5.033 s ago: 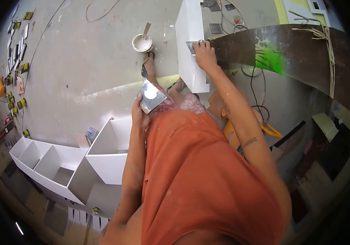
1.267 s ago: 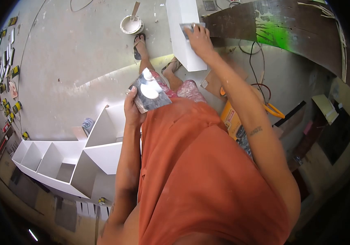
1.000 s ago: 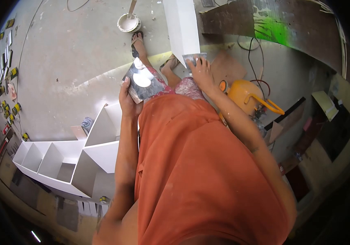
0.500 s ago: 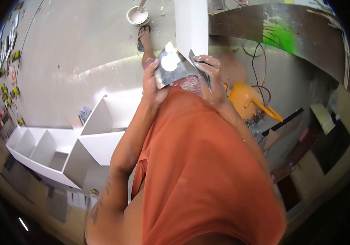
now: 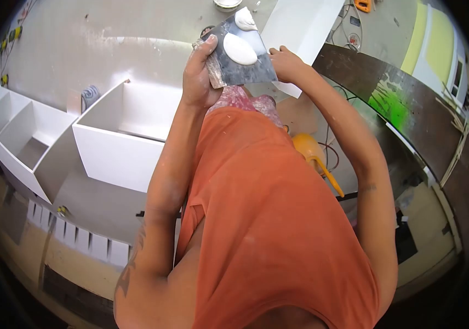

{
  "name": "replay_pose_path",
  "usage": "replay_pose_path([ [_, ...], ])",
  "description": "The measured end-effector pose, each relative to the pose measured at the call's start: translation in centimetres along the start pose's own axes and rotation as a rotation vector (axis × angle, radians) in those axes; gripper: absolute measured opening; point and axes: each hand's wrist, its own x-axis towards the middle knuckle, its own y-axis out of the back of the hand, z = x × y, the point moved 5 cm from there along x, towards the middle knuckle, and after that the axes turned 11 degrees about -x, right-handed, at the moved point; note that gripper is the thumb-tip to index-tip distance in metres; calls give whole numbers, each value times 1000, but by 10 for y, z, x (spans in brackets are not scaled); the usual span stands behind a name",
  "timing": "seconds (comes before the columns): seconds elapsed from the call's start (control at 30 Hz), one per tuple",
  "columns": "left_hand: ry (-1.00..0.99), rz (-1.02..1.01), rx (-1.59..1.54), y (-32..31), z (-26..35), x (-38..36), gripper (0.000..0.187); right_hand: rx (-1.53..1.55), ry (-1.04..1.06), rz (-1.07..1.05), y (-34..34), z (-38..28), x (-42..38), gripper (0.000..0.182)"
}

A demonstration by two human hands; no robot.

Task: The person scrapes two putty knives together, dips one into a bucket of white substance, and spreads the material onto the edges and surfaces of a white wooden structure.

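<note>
The head camera looks down past an orange shirt (image 5: 278, 230) at both hands raised in front of the body; the left hand (image 5: 197, 77) is curled around the left edge of a grey metal plate (image 5: 240, 57), thumb on top and fingers tucked beneath, so the plate sits tilted and firmly held; two lumps of white putty (image 5: 240, 48) lie on the plate, one near its middle and a smaller one at its far corner; the right hand (image 5: 285, 61) is closed at the plate's right edge, touching it, and whatever it grips is hidden behind the plate, so its contents cannot be told. Just beyond the plate a white board (image 5: 303, 27) runs away across the floor, its near end partly covered by the right hand. At the left side of the floor stands a white shelf unit (image 5: 108, 137) with open compartments, and a yellow canister (image 5: 308, 151) sits near the person's right leg; a small bucket (image 5: 228, 4) shows at the top edge. Judging by the full lumps on the plate, plenty of filler is loaded and unspent, so spreading work on the white pieces seems to have a good way to go.
</note>
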Motion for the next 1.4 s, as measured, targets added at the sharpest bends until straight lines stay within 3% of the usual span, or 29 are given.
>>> replay_pose_path([
  [0.03, -33, 45, -23, 8, 2, -2, 39, -17, 80, -131, -13, -7, 14, 33],
  [0.23, -138, 223, -67, 40, 10, -30, 38, -212, 264, -443, -66, -28, 38, 22],
  [0.4, -124, 185, -129, 72, 11, -35, 39, -203, 273, -520, -77, -28, 26, 26],
  [0.57, -164, 182, -110, 81, 13, -29, 49, -157, 411, -554, -75, -28, 29, 25],
  [0.67, -164, 200, -68, 84, 15, -25, 50, -178, 363, -712, -55, -27, 29, 34],
  [0.9, -119, 163, -36, 75, 15, -16, 53, -101, 258, -768, 7, -9, 21, 36],
  [0.97, -140, 185, -44, 76, 14, -11, 54, 264, 205, -496, 27, 14, 8, 41],
  [1.07, -95, 170, -53, 72, 1, -5, 52, 568, 60, 8, 66, 44, -42, 48],
  [1.1, -87, 162, -41, 66, -4, -3, 52, 641, -20, 169, 89, 46, -62, 51],
  [1.13, -41, 195, -72, 57, -13, -3, 49, 645, -32, 185, 104, 38, -77, 51],
  [1.2, 42, 255, -92, 33, -30, -1, 40, 720, -270, 660, 143, 34, -109, 52],
  [1.23, 57, 237, -70, 15, -38, -1, 40, 719, -293, 684, 148, 25, -117, 52],
  [1.3, 167, 278, -155, -14, -55, -2, 36, 795, -214, 1103, 165, 8, -143, 55],
  [1.33, 332, -155, -414, -26, -58, 4, 41, 837, -133, 1198, 170, -5, -149, 61],
  [1.37, 368, -170, -388, -19, -67, 6, 41, 908, -93, 1239, 160, -15, -150, 65],
  [1.4, 333, -38, -240, -32, -71, 4, 40, 915, -190, 1330, 146, -20, -153, 65],
])
